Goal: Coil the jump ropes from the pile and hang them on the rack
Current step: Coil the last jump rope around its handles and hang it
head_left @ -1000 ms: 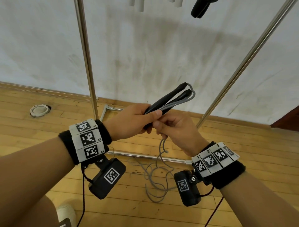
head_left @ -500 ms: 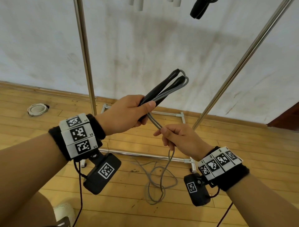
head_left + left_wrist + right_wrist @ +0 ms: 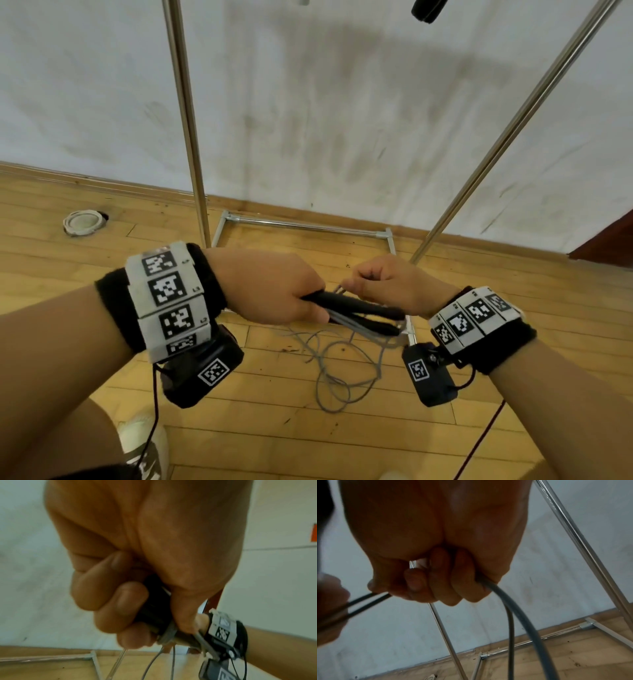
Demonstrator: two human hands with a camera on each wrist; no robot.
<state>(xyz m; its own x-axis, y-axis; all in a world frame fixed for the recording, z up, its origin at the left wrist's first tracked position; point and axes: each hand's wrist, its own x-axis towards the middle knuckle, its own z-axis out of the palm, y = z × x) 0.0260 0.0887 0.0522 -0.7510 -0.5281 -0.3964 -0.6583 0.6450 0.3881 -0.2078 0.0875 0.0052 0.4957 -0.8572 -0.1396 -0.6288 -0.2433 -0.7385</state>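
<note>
My left hand [image 3: 284, 291] grips the two black handles [image 3: 363, 313] of a jump rope, which now point right and slightly down. In the left wrist view its fingers [image 3: 120, 601] curl round the black handles [image 3: 154, 608]. My right hand [image 3: 387, 284] sits just right of it, fingers curled round the grey cord [image 3: 518, 609]. Two strands hang from that fist and two run left to the other hand. The loose grey cord [image 3: 342, 370] lies in loops on the wooden floor below both hands.
The metal rack stands ahead: a left pole [image 3: 186, 120], a slanting right pole [image 3: 513, 120] and base bars [image 3: 305, 224] on the floor. A black handle [image 3: 426, 8] hangs at the top. A white round fitting [image 3: 83, 222] sits in the floor at left. My shoe [image 3: 144, 442] is below.
Both hands dropped lower and came together. The handles swung from pointing up and right to lying nearly level. The right hand stays on the cord, now close beside the left.
</note>
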